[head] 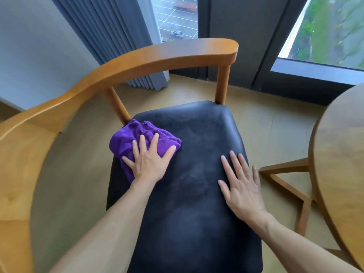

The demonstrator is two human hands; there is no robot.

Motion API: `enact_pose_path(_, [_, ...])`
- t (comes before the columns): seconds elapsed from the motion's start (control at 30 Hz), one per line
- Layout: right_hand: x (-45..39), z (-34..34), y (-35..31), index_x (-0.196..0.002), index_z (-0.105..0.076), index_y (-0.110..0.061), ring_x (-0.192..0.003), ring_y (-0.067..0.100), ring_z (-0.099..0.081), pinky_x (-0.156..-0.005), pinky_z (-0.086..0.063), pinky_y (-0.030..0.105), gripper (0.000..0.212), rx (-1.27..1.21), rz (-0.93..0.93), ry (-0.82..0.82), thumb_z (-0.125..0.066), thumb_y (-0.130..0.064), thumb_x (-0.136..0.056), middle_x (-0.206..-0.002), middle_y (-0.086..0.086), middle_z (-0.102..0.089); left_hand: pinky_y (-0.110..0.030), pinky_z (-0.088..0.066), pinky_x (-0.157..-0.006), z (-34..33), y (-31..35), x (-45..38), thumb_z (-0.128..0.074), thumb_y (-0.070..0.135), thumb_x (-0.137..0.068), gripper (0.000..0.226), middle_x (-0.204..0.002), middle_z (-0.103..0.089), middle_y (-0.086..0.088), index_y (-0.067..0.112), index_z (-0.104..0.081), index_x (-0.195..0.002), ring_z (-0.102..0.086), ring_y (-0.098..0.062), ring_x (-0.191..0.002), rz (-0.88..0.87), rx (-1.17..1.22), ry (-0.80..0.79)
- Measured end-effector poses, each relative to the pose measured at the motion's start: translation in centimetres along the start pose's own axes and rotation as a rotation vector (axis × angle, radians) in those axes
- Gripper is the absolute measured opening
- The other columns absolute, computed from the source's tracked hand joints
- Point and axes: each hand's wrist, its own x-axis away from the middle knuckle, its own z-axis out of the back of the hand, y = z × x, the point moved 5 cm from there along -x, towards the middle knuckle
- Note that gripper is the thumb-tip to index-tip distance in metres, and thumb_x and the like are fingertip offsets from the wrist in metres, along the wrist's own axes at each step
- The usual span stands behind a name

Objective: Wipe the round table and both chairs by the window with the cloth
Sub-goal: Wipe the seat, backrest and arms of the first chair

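A wooden armchair with a curved back rail (137,58) and a black padded seat (193,134) fills the middle of the view. A crumpled purple cloth (126,138) lies on the seat's far left corner. My left hand (149,162) presses flat on the cloth with fingers spread and straight. My right hand (242,186) rests flat on the seat's right edge, fingers straight, holding nothing. The round wooden table (342,154) shows at the right edge of the frame.
The table's wooden base legs (287,180) stand on the beige floor right of the chair. A grey curtain (122,36) hangs behind the chair's back. Dark window frames (246,36) and glass run along the far side.
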Motion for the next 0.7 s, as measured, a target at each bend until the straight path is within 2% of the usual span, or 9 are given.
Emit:
enact_pose_path(0.07, [-0.3, -0.3, 0.0, -0.158, -0.009, -0.033, -0.153, 0.016, 0.005, -0.123, -0.012, 0.048, 0.067, -0.003, -0.004, 0.007, -0.026, -0.053, -0.096, -0.167, -0.006, 0.000, -0.068, -0.008, -0.115, -1.4, 1.0, -0.1, -0.030, 0.079, -0.089, 0.076, -0.167, -0.010, -0.002, 0.042, -0.021, -0.154, -0.002, -0.031, -0.153, 0.055, -0.049, 0.047])
enact_pose_path(0.17, [-0.2, -0.7, -0.1, -0.158, -0.006, -0.031, -0.153, 0.017, 0.008, -0.124, -0.009, 0.046, 0.069, 0.035, 0.005, 0.014, -0.029, -0.052, -0.097, -0.167, -0.004, 0.002, -0.062, -0.022, -0.113, -1.8, 2.9, 0.3, -0.038, 0.064, -0.095, 0.063, -0.164, -0.024, 0.000, 0.035, -0.036, -0.151, -0.018, -0.029, -0.149, 0.095, -0.030, 0.180])
enact_pose_path(0.27, [-0.2, -0.5, -0.1, -0.159, -0.007, -0.028, -0.153, 0.020, 0.008, -0.124, -0.008, 0.046, 0.069, 0.061, 0.016, -0.002, -0.031, -0.050, -0.098, -0.167, -0.001, 0.001, -0.054, -0.027, -0.108, -2.2, 4.4, 0.9, -0.043, 0.052, -0.097, 0.051, -0.161, -0.031, 0.007, 0.032, -0.046, -0.145, -0.028, -0.024, -0.144, 0.009, -0.016, 0.227])
enact_pose_path(0.4, [-1.1, 0.0, -1.6, -0.155, -0.028, -0.013, -0.151, 0.035, -0.011, -0.123, -0.014, 0.049, 0.069, 0.103, -0.009, 0.032, -0.042, -0.039, -0.092, -0.162, 0.015, -0.020, -0.048, -0.033, -0.100, -2.7, 6.1, 1.5, -0.043, 0.049, -0.098, 0.046, -0.158, -0.036, 0.009, 0.032, -0.050, -0.141, -0.035, -0.023, -0.138, -0.211, -0.046, 0.212])
enact_pose_path(0.47, [-2.0, 0.1, -3.0, -0.153, -0.031, -0.011, -0.147, 0.040, -0.016, -0.122, -0.016, 0.050, 0.066, 0.110, -0.086, 0.061, -0.044, -0.037, -0.093, -0.158, 0.020, -0.025, -0.047, -0.036, -0.097, -2.7, 6.1, 2.1, -0.044, 0.053, -0.097, 0.049, -0.158, -0.037, 0.008, 0.031, -0.050, -0.141, -0.039, -0.024, -0.134, -0.328, -0.096, 0.208])
enact_pose_path(0.53, [-2.5, 0.0, -4.0, -0.155, -0.026, -0.013, -0.148, 0.039, -0.014, -0.123, -0.012, 0.050, 0.066, 0.121, -0.122, 0.080, -0.041, -0.039, -0.096, -0.159, 0.019, -0.022, -0.047, -0.040, -0.092, -2.5, 5.9, 2.6, -0.047, 0.057, -0.094, 0.053, -0.155, -0.042, 0.005, 0.031, -0.052, -0.140, -0.044, -0.026, -0.128, -0.482, -0.157, 0.221])
enact_pose_path(0.67, [-2.4, -0.1, -4.0, -0.157, -0.022, -0.024, -0.152, 0.033, -0.007, -0.123, -0.010, 0.049, 0.065, 0.107, -0.085, 0.127, -0.033, -0.041, -0.095, -0.164, 0.013, -0.016, -0.041, -0.045, -0.080, -1.3, 3.3, 2.3, -0.055, 0.064, -0.083, 0.064, -0.147, -0.051, -0.002, 0.035, -0.055, -0.139, -0.053, -0.030, -0.111, -0.984, -0.361, 0.162])
enact_pose_path(0.7, [-2.4, -0.2, -3.9, -0.157, -0.022, -0.026, -0.153, 0.031, -0.006, -0.123, -0.010, 0.050, 0.064, 0.098, -0.078, 0.137, -0.033, -0.041, -0.095, -0.164, 0.011, -0.016, -0.041, -0.048, -0.076, -0.7, 1.9, 1.7, -0.059, 0.062, -0.081, 0.063, -0.144, -0.053, -0.003, 0.035, -0.057, -0.137, -0.054, -0.030, -0.107, -1.042, -0.385, 0.153])
